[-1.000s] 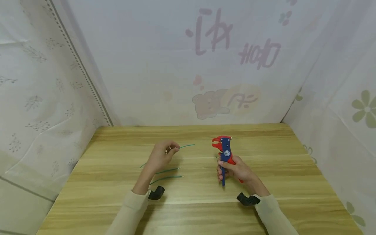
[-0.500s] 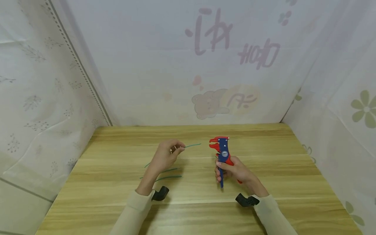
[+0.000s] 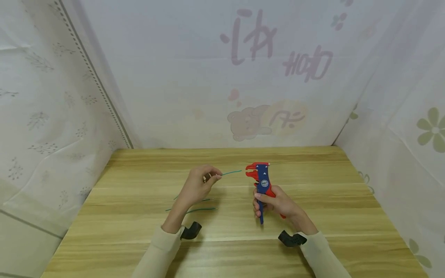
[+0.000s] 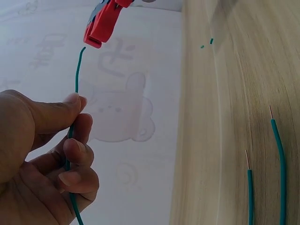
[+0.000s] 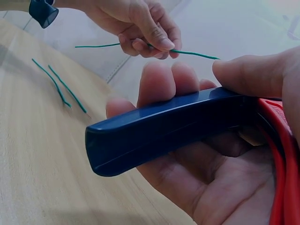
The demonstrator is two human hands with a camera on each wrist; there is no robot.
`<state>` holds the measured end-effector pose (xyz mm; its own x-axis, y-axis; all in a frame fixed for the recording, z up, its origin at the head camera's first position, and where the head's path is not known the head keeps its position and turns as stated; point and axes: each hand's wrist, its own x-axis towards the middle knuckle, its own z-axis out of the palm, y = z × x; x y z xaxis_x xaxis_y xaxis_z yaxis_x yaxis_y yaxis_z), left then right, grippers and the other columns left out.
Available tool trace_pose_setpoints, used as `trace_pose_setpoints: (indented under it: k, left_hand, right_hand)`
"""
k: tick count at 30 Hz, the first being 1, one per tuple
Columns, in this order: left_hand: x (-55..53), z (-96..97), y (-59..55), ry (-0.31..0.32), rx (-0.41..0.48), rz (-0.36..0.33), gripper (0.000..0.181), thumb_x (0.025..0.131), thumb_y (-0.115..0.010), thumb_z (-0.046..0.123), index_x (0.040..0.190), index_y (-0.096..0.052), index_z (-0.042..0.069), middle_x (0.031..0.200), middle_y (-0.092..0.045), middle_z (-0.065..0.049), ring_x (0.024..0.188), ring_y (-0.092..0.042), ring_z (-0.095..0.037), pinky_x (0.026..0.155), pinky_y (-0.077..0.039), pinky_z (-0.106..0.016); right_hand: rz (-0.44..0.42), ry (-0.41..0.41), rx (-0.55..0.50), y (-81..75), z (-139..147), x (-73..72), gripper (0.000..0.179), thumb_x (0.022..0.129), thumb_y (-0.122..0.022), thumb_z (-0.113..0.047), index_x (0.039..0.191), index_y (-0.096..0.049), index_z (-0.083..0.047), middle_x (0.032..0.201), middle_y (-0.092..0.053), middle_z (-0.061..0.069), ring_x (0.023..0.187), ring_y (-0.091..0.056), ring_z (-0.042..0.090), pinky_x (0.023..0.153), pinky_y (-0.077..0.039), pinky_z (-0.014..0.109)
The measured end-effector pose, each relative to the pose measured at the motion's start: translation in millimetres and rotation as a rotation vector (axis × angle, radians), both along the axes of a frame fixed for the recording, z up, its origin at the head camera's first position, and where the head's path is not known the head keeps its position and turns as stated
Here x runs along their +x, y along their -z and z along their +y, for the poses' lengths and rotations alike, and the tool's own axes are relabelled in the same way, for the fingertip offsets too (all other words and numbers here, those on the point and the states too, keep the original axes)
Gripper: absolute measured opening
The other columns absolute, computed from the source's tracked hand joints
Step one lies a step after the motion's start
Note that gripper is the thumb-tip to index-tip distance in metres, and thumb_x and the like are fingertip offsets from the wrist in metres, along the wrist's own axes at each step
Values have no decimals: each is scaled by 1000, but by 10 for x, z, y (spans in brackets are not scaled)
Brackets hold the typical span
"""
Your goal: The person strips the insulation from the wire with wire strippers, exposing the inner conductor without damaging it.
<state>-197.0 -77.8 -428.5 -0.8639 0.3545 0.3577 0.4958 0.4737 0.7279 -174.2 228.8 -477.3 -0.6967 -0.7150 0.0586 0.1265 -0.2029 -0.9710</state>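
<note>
Between thumb and forefinger, the left hand point(image 3: 201, 185) pinches a green insulated wire point(image 4: 77, 75), whose rear part runs through the curled lower fingers. The wire's free end points right, its tip slightly bent and a short gap from the jaws of the wire stripper point(image 3: 262, 175). That tool is blue and red, standing upright with its jaws parted and facing left. Its handles lie in the right hand point(image 3: 278, 202), with fingers wrapped round the blue handle point(image 5: 164, 126) and the thumb along it. Behind the right hand's fingers, part of the red handle is hidden.
Two green wires with bare copper ends, one wire point(image 4: 281, 164) and another wire point(image 4: 250, 197), lie on the wooden table point(image 3: 236, 247) under the left forearm. Small green insulation scraps point(image 4: 211, 41) lie farther along the table. A patterned cloth backdrop point(image 3: 180, 77) rises behind the table.
The left hand has moved right with its wire, bringing the tip closer to the stripper. The right hand and stripper have shifted slightly left.
</note>
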Motion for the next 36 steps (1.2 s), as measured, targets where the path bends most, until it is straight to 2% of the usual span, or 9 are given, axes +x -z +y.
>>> trace_pose_setpoints:
  k: [3,10,17,22,28,36]
  left_hand:
    - [11,0,-9,2,10,-8,10,99,-69,11,102,-76,5,87,-71,-12,66,-55,-13,59,-46,-21]
    - [39,2,-36,-6,8,-16,10,99,-69,12,102,-77,6,86,-70,-4,68,-55,-12,60,-47,-22]
    - [66,10,-67,8,13,-22,8,98,-70,11,101,-77,10,85,-69,-5,64,-54,-11,57,-45,-21]
    - [68,21,-76,20,16,-15,8,98,-70,12,101,-77,12,85,-69,-3,63,-53,-10,56,-45,-21]
    - [77,31,-92,36,18,-11,8,98,-70,13,101,-77,12,84,-69,-2,63,-52,-9,56,-45,-21]
    - [88,37,-102,46,11,-11,8,98,-70,11,101,-78,10,85,-70,-2,60,-52,-8,53,-43,-21]
  right_hand:
    - [-5,-10,-7,-19,-6,13,12,110,-43,-9,115,-50,0,87,-68,5,75,-71,17,78,-63,42]
    - [-5,-17,-7,-42,-25,35,15,110,-42,-7,114,-46,6,86,-68,5,75,-71,17,78,-63,42]
    - [-9,-24,-12,-53,-56,48,14,110,-44,-7,114,-47,6,85,-67,6,73,-70,17,76,-64,42]
    - [-9,-29,-13,-63,-74,55,20,109,-44,-6,114,-42,13,84,-67,7,72,-70,17,76,-64,43]
    - [5,-25,-15,-72,-94,66,14,109,-43,-5,113,-46,8,83,-66,6,71,-69,17,74,-64,42]
    - [37,-13,13,-75,-120,91,31,109,-45,-6,109,-35,23,79,-65,5,66,-68,15,69,-64,43]
